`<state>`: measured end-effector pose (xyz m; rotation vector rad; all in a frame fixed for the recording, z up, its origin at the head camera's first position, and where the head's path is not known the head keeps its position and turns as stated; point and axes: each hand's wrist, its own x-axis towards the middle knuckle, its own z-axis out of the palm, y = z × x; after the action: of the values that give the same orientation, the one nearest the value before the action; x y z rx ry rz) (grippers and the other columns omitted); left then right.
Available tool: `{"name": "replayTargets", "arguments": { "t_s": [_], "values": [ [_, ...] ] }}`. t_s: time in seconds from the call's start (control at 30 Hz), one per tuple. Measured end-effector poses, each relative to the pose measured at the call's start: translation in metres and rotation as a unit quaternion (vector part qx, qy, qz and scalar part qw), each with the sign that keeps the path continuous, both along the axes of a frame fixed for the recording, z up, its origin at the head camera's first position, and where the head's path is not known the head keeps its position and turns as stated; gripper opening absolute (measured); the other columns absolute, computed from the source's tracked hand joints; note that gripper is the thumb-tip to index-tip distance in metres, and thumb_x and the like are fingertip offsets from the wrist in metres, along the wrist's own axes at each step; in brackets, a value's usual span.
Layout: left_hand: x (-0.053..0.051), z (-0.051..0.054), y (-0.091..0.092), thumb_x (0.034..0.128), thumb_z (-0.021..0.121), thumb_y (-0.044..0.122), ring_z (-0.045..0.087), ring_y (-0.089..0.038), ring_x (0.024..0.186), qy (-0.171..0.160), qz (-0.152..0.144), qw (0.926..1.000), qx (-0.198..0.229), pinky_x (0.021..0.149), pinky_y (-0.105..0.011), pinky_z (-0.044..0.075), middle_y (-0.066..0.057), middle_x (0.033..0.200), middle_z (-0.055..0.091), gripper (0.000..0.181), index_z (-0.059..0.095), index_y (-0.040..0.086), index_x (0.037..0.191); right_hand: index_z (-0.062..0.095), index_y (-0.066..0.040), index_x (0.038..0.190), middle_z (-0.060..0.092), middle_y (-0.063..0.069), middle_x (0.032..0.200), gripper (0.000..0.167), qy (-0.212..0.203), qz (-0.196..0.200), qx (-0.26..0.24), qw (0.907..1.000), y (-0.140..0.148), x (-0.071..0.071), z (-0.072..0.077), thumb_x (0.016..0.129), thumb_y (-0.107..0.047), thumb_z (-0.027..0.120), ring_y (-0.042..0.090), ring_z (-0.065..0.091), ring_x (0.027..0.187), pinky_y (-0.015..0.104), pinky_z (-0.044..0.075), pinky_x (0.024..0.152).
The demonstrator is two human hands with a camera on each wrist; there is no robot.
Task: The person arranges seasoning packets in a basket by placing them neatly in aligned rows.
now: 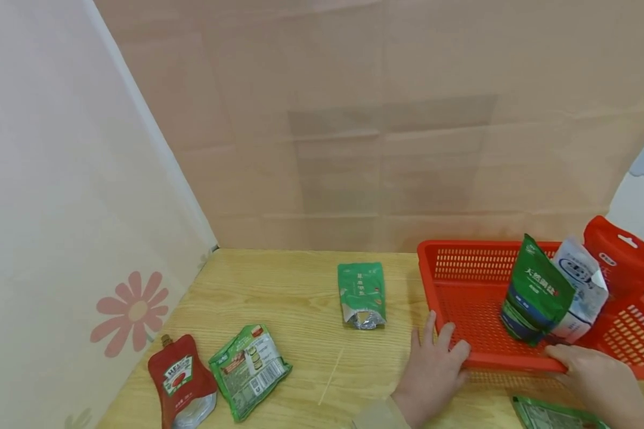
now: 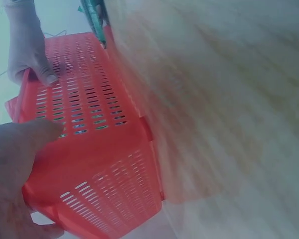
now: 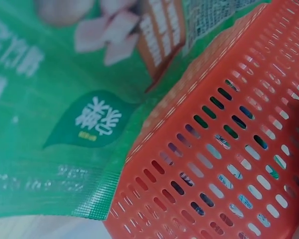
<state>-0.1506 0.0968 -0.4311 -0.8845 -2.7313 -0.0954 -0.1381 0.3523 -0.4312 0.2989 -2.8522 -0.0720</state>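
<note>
A red plastic basket point(image 1: 494, 361) with slotted walls stands on the right of the table. At its near left corner my left hand point(image 1: 432, 372) grips the rim, thumb on the front wall in the left wrist view. Farther right, my right hand point(image 1: 601, 378) holds the front rim, its thumb outside. Inside the basket lean a green pouch point(image 1: 539, 292), a white pouch point(image 1: 582, 292) and a red pouch point(image 1: 625, 262). Just in front of the basket lies a green seasoning packet point(image 1: 558, 414), large in the right wrist view and partly cut off in the head view.
A green pouch with a silver end point(image 1: 362, 295) lies left of the basket. Nearer the left wall point(image 1: 86, 179) are a red Heinz ketchup pouch point(image 1: 182, 378) and a green packet point(image 1: 250, 370). A paper-covered wall point(image 1: 327, 149) closes off the table's back.
</note>
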Motion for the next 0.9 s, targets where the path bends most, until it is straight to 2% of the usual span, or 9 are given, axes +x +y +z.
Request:
{"name": "replayTargets", "arguments": {
  "t_s": [0.17,0.27,0.37,0.43,0.5,0.6,0.67,0.77,0.9],
  "values": [
    [-0.001,0.009,-0.006,0.0806,0.050,0.074,0.035,-0.026,0.139,-0.041,-0.012,0.9991,0.001,0.102,-0.044,0.045,0.009,0.142,0.043,0.062,0.045,0.040,0.132,0.074,-0.011,0.092,0.073,0.008,0.081,0.048,0.007,0.003,-0.005,1.0000,-0.001,0.001,-0.001,0.047,-0.016,0.093,0.017,0.059,0.062,0.055,0.055,0.072],
    [-0.009,0.014,-0.015,0.0831,0.047,0.074,0.037,-0.024,0.138,-0.050,-0.028,0.9962,0.065,0.106,-0.041,0.042,0.006,0.144,0.043,0.069,0.043,0.032,0.138,0.074,-0.010,0.091,0.072,0.008,0.080,0.048,0.010,0.003,-0.009,0.9999,0.000,0.001,-0.001,0.048,-0.015,0.093,0.017,0.058,0.061,0.055,0.055,0.071],
    [-0.027,0.017,-0.030,0.0929,0.045,0.060,0.042,-0.022,0.135,-0.022,-0.018,0.9863,0.162,0.108,-0.038,0.040,-0.002,0.142,0.046,0.059,0.046,0.020,0.136,0.074,-0.008,0.090,0.072,0.009,0.077,0.046,0.013,0.001,-0.010,0.9999,0.000,0.001,-0.001,0.049,-0.013,0.092,0.017,0.057,0.060,0.053,0.055,0.068],
    [-0.041,0.017,-0.042,0.0977,0.046,0.047,0.044,-0.023,0.132,-0.001,0.018,0.9715,0.236,0.109,-0.039,0.040,-0.008,0.139,0.047,0.049,0.048,0.012,0.132,0.074,-0.007,0.090,0.071,0.010,0.076,0.045,0.013,0.000,-0.010,0.9999,0.001,0.000,-0.001,0.049,-0.012,0.092,0.017,0.057,0.059,0.052,0.055,0.066],
    [-0.056,0.015,-0.055,0.0991,0.048,0.037,0.046,-0.024,0.128,0.003,0.072,0.9494,0.306,0.106,-0.040,0.043,-0.011,0.136,0.047,0.042,0.049,0.008,0.130,0.074,-0.007,0.090,0.071,0.010,0.076,0.044,0.011,-0.002,-0.009,0.9999,0.002,-0.001,-0.001,0.050,-0.012,0.091,0.017,0.056,0.059,0.052,0.055,0.066],
    [-0.073,0.009,-0.072,0.0984,0.051,0.031,0.044,-0.031,0.128,-0.037,0.146,0.9130,0.379,0.104,-0.046,0.042,-0.016,0.134,0.045,0.038,0.051,0.004,0.126,0.074,-0.007,0.091,0.071,0.010,0.077,0.043,0.005,-0.006,-0.009,0.9999,0.003,-0.002,-0.001,0.051,-0.012,0.091,0.016,0.056,0.059,0.051,0.056,0.065],
    [-0.081,0.002,-0.083,0.0975,0.053,0.031,0.043,-0.035,0.126,-0.072,0.192,0.8959,0.394,0.101,-0.049,0.042,-0.020,0.132,0.046,0.037,0.054,0.003,0.122,0.073,-0.006,0.091,0.071,0.010,0.077,0.042,0.001,-0.010,-0.009,0.9999,0.004,-0.003,-0.001,0.053,-0.012,0.090,0.016,0.055,0.059,0.050,0.055,0.064],
    [-0.091,-0.012,-0.097,0.0955,0.055,0.037,0.046,-0.041,0.118,-0.125,0.257,0.8783,0.383,0.097,-0.053,0.042,-0.026,0.124,0.049,0.043,0.054,-0.001,0.116,0.073,-0.006,0.092,0.071,0.011,0.078,0.040,-0.002,-0.013,-0.012,0.9998,0.004,-0.002,-0.002,0.055,-0.012,0.089,0.017,0.057,0.061,0.050,0.055,0.063],
    [-0.097,-0.028,-0.108,0.0921,0.056,0.048,0.053,-0.043,0.106,-0.198,0.310,0.8484,0.381,0.092,-0.053,0.044,-0.030,0.113,0.052,0.064,0.046,-0.008,0.121,0.073,-0.005,0.092,0.072,0.012,0.080,0.041,0.000,-0.013,-0.016,0.9998,0.003,-0.001,-0.002,0.055,-0.013,0.089,0.019,0.060,0.062,0.051,0.055,0.064]
  ]
}}
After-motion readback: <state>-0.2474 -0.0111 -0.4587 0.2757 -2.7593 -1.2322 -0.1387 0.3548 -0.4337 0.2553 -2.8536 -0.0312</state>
